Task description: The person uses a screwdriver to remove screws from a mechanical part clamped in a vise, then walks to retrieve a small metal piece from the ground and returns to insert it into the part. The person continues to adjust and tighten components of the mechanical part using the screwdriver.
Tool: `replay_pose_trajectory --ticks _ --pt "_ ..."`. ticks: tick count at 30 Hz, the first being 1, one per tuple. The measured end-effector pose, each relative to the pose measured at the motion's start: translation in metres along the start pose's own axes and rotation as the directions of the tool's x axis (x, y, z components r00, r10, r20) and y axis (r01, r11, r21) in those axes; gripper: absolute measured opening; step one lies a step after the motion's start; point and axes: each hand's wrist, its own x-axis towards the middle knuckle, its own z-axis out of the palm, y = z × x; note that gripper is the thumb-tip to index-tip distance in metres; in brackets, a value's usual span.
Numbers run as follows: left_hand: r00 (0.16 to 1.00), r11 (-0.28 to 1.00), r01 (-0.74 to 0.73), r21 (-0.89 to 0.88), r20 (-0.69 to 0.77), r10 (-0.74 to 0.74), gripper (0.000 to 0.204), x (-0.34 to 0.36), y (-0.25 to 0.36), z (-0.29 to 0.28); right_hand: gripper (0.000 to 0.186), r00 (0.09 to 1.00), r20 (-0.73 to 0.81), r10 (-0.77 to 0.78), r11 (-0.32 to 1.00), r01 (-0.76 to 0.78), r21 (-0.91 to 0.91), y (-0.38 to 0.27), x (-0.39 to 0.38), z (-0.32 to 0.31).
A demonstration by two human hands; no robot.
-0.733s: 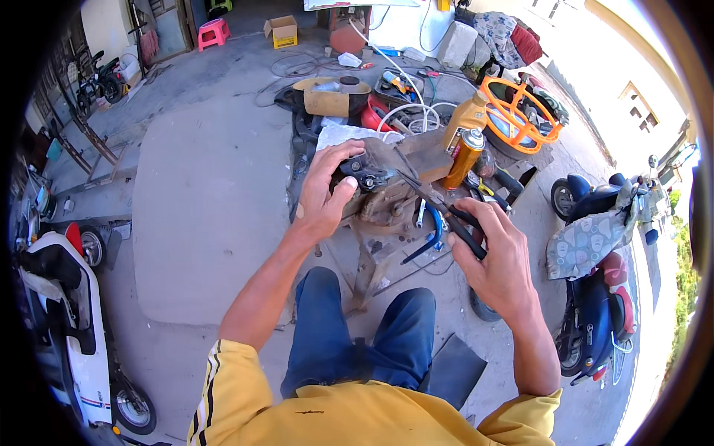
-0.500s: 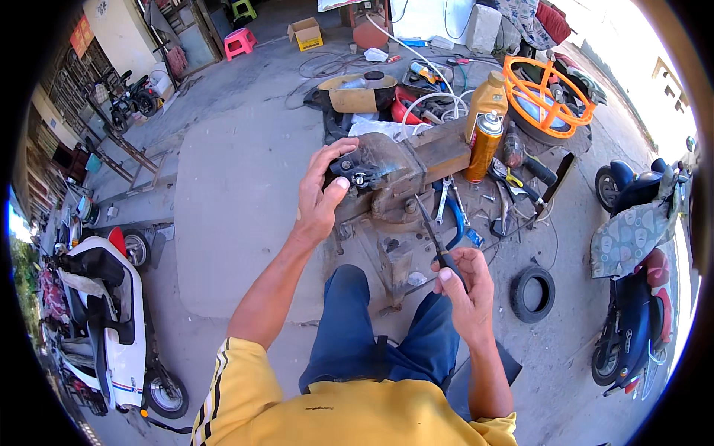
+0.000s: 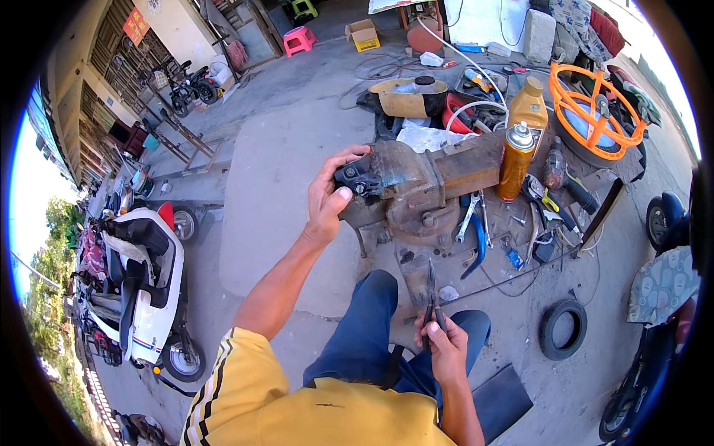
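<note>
My left hand (image 3: pixel 327 201) grips a small black metal part (image 3: pixel 355 177) at the left end of a rusty bench vise (image 3: pixel 409 178), thumb on its front. Lower right, my right hand (image 3: pixel 440 342) is closed round the dark handles of long-nose pliers (image 3: pixel 431 286), their slim tips pointing up below the vise. An orange spray can (image 3: pixel 513 163) and a plastic oil bottle (image 3: pixel 529 104) stand right of the vise, near wrenches (image 3: pixel 467 217) and a blue curved tool (image 3: pixel 476 256).
A power drill (image 3: pixel 573 186), orange rimmed wheel (image 3: pixel 595 111) and tub (image 3: pixel 394 100) crowd the work spot. Scooters stand left (image 3: pixel 145 290) and right (image 3: pixel 658 282). A loose tire (image 3: pixel 561 331) lies on the concrete. Behind are a pink stool (image 3: pixel 299 43) and cardboard box (image 3: pixel 363 33).
My right hand has moved down and toward my lap with the pliers, away from the black part. My left hand stays on that part. The view has swung leftward.
</note>
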Motion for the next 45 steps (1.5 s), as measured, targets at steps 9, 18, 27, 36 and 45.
replay_pose_trajectory --ticks 9,18,27,36,45 --pt "1.000 0.999 0.027 0.034 -0.007 -0.027 0.067 -0.001 0.002 -0.001 0.026 0.994 -0.092 0.055 0.965 -0.077 -0.251 0.042 -0.006 -0.053" --pt "0.993 0.987 0.099 0.129 -0.073 -0.090 0.066 -0.002 0.008 0.005 0.020 0.989 -0.146 -0.001 0.929 -0.053 -0.365 0.111 0.003 -0.134" --pt "0.995 0.988 0.086 0.132 -0.054 -0.080 0.063 0.001 0.009 0.006 0.022 0.995 -0.104 -0.005 0.906 -0.039 -0.422 0.115 0.008 -0.147" --pt "0.995 0.977 0.099 0.188 -0.009 -0.100 0.057 -0.001 0.015 0.005 0.025 0.984 -0.152 0.092 0.920 -0.143 -0.366 0.109 0.000 -0.151" --pt "0.997 0.995 0.071 0.066 0.037 -0.073 0.060 0.001 0.007 -0.008 0.026 0.991 -0.129 0.034 0.922 -0.081 -0.378 0.108 -0.007 -0.142"
